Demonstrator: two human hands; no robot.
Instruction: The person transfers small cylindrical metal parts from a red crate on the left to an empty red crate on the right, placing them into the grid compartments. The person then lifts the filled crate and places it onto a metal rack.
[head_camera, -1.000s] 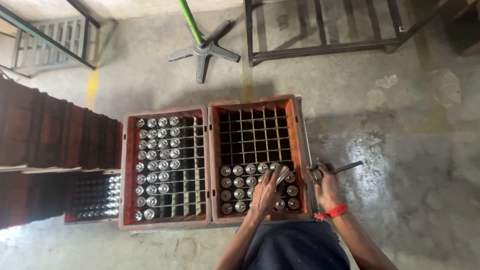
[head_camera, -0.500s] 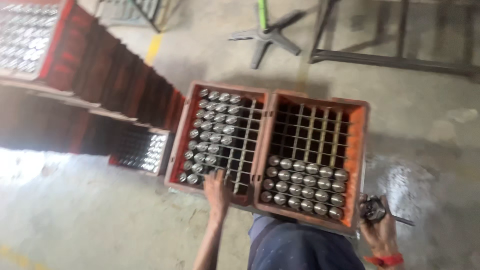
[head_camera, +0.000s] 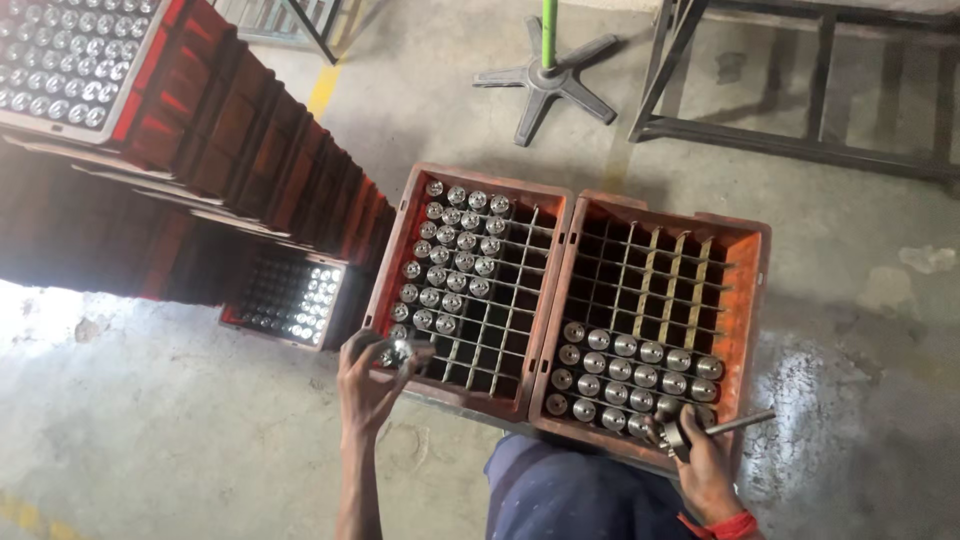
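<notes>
Now left hand (head_camera: 368, 385) clenched on metal part (head_camera: 398, 352) at near corner of left crate (head_camera: 466, 290), right hand (head_camera: 706, 468) gripping rod tool (head_camera: 722, 428) at right crate (head_camera: 650, 330) front edge.

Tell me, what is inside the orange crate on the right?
The right crate has a grid of dividers. Its nearest rows hold shiny metal cylinders; the far cells look empty and dark. The right hand covers one near corner, so those cells stay hidden.

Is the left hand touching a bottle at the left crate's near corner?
Touching. The head view shows the left hand with fingers wrapped round a capped bottle at the left crate, no gap visible.
</notes>
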